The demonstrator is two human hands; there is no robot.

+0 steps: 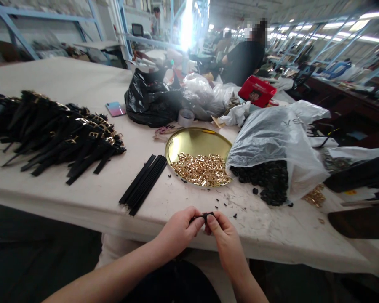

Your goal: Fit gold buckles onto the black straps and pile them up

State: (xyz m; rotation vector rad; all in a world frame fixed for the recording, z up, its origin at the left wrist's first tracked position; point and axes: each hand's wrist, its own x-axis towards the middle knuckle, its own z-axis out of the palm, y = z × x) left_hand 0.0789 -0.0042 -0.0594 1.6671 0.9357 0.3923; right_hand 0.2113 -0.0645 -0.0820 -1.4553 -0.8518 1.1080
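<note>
At the table's front edge, my left hand (181, 229) and my right hand (228, 237) meet, thumbs and fingers pinched on a short black strap-like piece (205, 216). My fingers hide most of it. Beyond them, a round gold tray (189, 141) bears a heap of small gold buckles (202, 170). Left of the tray lies a bundle of flat black straps (144, 183). To the right, small black pieces (271, 181) spill from a clear plastic bag (271, 130).
Many black straps with gold buckles (66, 134) are piled at the left. Behind the tray are a phone (115, 109), a black plastic bag (151, 99), a tape roll (186, 118) and a red package (257, 91). A person (244, 59) is in the background.
</note>
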